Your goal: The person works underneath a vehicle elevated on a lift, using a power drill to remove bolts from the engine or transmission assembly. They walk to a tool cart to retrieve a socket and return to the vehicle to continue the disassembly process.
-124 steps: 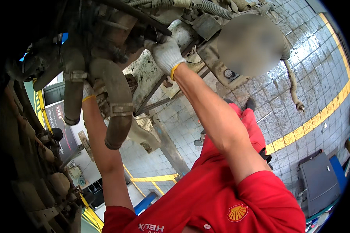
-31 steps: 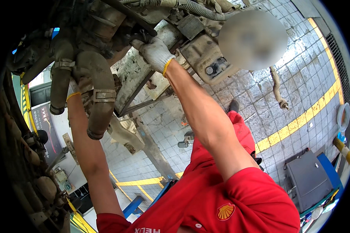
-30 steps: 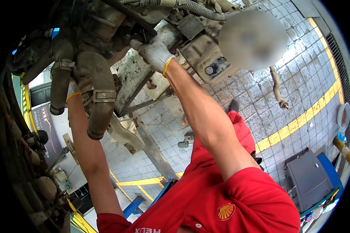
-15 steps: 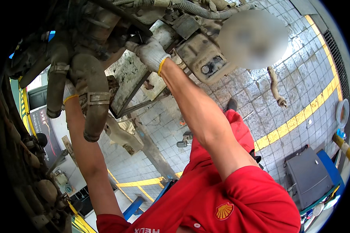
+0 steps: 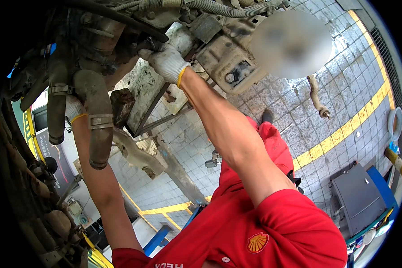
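Note:
My right hand [image 5: 169, 65], in a white knit glove with a yellow cuff, reaches up to the underside of a dirty engine assembly [image 5: 116, 31]. Its thumb and fingers are closed at a dark part there; what they hold is too dark to make out. My left hand [image 5: 75, 108], gloved the same way, is raised behind two thick rubber hoses [image 5: 100, 134] with metal clamps. The hoses and nearby parts hide its fingers. Beside my right wrist sits a grimy tan metal housing [image 5: 230, 67] with a dark round plug.
A metal-framed stand [image 5: 143, 107] is under the engine. A bent pipe [image 5: 131, 149] hangs beyond the hoses. Another curved pipe [image 5: 316, 96] is above the tiled floor, which has yellow lines [image 5: 335, 138]. A grey case [image 5: 359, 196] stands at lower right. A blurred patch covers the upper right.
The view has shifted slightly, moving the hoses left and down in the picture. More of my left glove now shows between them. My right hand stays at nearly the same spot.

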### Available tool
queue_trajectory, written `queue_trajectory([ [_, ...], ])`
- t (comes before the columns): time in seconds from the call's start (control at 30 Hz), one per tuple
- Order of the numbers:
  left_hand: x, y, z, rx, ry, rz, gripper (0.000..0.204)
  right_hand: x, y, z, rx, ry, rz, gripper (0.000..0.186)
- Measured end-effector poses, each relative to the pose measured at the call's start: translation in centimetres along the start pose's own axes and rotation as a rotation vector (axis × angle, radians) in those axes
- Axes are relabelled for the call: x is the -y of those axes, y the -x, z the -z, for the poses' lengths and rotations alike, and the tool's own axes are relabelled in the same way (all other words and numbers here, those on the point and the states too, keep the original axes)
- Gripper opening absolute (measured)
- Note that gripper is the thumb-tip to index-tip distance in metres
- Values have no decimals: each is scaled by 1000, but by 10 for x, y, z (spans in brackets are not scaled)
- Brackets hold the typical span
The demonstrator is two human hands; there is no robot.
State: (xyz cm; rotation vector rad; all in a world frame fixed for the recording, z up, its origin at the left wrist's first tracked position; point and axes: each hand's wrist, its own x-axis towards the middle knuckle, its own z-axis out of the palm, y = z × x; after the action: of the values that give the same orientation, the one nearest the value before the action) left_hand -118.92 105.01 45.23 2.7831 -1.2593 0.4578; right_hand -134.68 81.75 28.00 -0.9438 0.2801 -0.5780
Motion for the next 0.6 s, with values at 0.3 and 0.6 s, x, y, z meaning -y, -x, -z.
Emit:
queue_trajectory([
  [0.3, -6, -13, 1, -20, -8, -30, 38, -18, -14, 2, -58, 94, 171, 31],
  [0.6, -13, -22, 0, -27, -12, -49, 39, -41, -26, 7, -115, 334, 410, 30],
])
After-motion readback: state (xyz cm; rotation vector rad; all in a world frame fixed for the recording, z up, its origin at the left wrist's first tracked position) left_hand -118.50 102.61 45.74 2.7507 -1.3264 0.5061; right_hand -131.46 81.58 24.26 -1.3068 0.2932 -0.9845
